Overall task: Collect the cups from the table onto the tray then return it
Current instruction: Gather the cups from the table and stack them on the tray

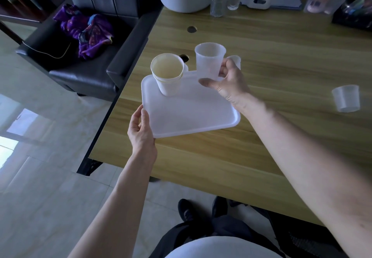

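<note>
While gripping a translucent plastic cup (209,61) between thumb and fingers, right hand (227,85) poised over the far right corner of the tray (193,114), cup upright, its base at or just above the tray floor; contact cannot be told. Left hand (141,131) closed on the tray's near left corner, thumb on the rim, tray held slightly tilted above the desk (261,137). On the tray at 10 o'clock, a stack of white paper cups (168,76), tapered, matte, cream-tinted inside, leaning a little. Just beyond the right hand at 1 o'clock, a small clear cup (235,60) partly hidden by the fingers. Well apart at 3 o'clock, another short clear cup (346,98) standing alone on the desk.

Step in hand, by the look of it: setting a collected cup down on the tray. Next move likely calls for releasing it square on its base, then reaching for the cup at 1 o'clock and the one at 3 o'clock, left hand keeping the tray level so the light, top-heavy stack does not slide or tip.

Tray smooth, white, rounded at the corners with a shallow raised lip; desk wood-grained laminate, pale olive.
</note>
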